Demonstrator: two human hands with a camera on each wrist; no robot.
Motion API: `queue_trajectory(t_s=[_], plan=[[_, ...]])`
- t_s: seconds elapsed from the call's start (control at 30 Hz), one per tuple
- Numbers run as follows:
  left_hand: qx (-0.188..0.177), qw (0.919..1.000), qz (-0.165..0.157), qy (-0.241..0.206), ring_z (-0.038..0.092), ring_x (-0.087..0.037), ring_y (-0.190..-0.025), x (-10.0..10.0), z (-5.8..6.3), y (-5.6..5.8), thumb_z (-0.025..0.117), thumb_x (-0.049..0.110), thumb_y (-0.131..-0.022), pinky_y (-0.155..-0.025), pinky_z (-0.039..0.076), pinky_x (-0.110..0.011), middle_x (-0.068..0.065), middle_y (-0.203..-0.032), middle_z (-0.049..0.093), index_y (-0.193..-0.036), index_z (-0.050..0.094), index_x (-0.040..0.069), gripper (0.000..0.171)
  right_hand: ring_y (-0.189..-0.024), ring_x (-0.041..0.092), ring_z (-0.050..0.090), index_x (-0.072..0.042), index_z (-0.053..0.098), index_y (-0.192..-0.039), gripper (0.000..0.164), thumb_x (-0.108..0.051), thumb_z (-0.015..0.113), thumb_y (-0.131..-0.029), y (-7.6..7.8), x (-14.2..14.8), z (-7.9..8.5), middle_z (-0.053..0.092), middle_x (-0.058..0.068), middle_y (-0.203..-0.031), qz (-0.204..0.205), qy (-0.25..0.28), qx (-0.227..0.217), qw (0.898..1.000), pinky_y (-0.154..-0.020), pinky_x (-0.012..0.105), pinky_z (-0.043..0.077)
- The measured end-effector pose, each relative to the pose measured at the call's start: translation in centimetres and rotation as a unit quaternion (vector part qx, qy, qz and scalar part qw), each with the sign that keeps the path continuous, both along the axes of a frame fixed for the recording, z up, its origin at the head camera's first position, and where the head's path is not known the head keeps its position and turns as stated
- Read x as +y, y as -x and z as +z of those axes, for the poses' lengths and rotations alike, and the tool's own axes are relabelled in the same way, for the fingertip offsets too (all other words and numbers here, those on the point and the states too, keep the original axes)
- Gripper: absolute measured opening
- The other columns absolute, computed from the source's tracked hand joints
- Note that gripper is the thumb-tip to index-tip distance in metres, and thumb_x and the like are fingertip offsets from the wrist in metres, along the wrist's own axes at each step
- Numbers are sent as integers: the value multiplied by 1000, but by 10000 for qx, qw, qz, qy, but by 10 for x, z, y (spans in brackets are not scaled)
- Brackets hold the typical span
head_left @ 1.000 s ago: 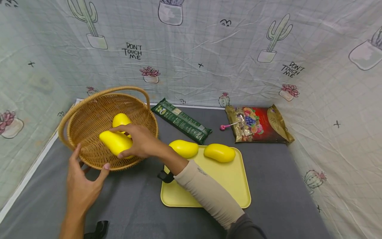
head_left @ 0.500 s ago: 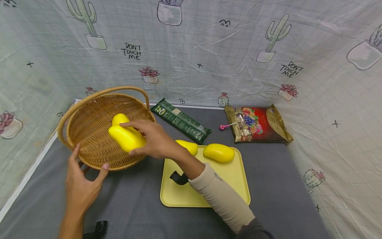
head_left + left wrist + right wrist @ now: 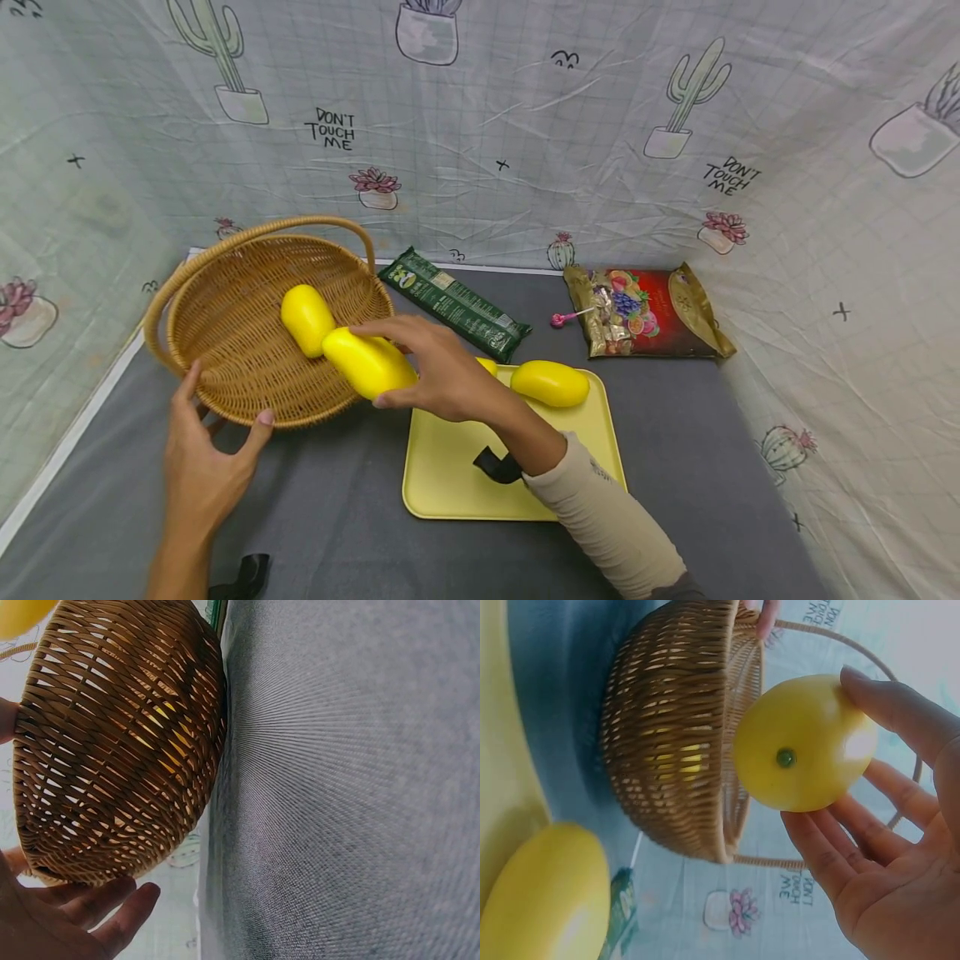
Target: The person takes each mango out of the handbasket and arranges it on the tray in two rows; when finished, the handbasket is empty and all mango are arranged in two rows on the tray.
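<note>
Mango (image 3: 366,363) pinched by right hand (image 3: 446,373) hangs above right rim of wicker basket (image 3: 232,304), left hand (image 3: 206,458) spread against near side; any slackening on smooth skin could drop it.

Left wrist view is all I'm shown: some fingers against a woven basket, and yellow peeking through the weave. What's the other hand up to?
Observer: The head view shows the right hand holding a yellow fruit by the rim of the basket.
Visitor: So what's the yellow behind the weave?
Observer: From above, a second fruit shows, lying inside the basket.
Visitor: Are there any more?
Observer: Yes, two on a yellow tray to the basket's right in the head view: a third fruit in plain sight, and a fourth fruit mostly hidden behind the right hand.
</note>
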State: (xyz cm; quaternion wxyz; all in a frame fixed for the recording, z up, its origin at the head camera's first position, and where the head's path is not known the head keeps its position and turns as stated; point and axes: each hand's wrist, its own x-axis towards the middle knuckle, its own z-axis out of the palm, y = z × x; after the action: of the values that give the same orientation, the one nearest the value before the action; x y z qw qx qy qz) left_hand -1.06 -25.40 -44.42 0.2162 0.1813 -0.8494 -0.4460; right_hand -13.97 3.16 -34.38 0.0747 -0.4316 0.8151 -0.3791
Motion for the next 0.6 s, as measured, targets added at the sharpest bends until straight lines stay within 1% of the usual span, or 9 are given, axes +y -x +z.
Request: queue_trajectory(t_s=[0.13, 0.27, 0.37, 0.47, 0.53, 0.6], plan=[[7, 10000, 1, -33, 38, -51, -152, 0, 0, 0, 81, 23, -92, -113, 37, -75, -3, -177, 22, -171, 14, 35, 104, -129, 14, 58, -32, 54, -157, 85, -22, 94, -82, -4, 15, -3, 57, -6, -155, -138, -9, -152, 9998, -103, 34, 54], [7, 10000, 0, -15, 39, -50, -152, 0, 0, 0, 81, 23, -92, -114, 37, -72, -2, -176, 22, -171, 14, 35, 104, -133, 17, 59, -30, 55, -156, 85, -19, 95, -81, -8, 28, -8, 57, -5, -154, -236, 48, -287, 9993, -107, 39, 55], [-16, 10000, 10, 41, 40, -48, -151, 0, 1, -1, 81, 23, -92, -116, 40, -64, -1, -176, 23, -170, 14, 37, 104, -136, 19, 58, -28, 55, -156, 85, -16, 95, -81, -11, 38, -11, 56, -3, -156, -277, 42, -383, 9989, -108, 43, 56], [-24, 10000, 14, 67, 41, -47, -152, -1, 3, -1, 81, 24, -92, -116, 41, -57, 1, -176, 23, -170, 14, 38, 103, -137, 20, 58, -26, 56, -155, 84, -14, 94, -81, -14, 46, -14, 56, -3, -156, -337, 21, -493, 9982, -109, 45, 55], [-11, 10000, 3, 65, 40, -47, -152, -1, 3, -1, 81, 24, -92, -116, 41, -57, 1, -176, 23, -170, 15, 37, 103, -137, 20, 57, -26, 56, -155, 84, -13, 94, -81, -15, 52, -16, 56, -3, -156, -362, -8, -546, 9978, -109, 45, 55], [13, 10000, -8, 46, 40, -47, -152, -1, 3, -1, 81, 23, -92, -117, 40, -61, 1, -176, 23, -170, 15, 37, 103, -138, 19, 56, -26, 56, -155, 84, -13, 94, -81, -17, 57, -19, 56, -5, -157, -374, -59, -548, 9978, -110, 44, 55]])
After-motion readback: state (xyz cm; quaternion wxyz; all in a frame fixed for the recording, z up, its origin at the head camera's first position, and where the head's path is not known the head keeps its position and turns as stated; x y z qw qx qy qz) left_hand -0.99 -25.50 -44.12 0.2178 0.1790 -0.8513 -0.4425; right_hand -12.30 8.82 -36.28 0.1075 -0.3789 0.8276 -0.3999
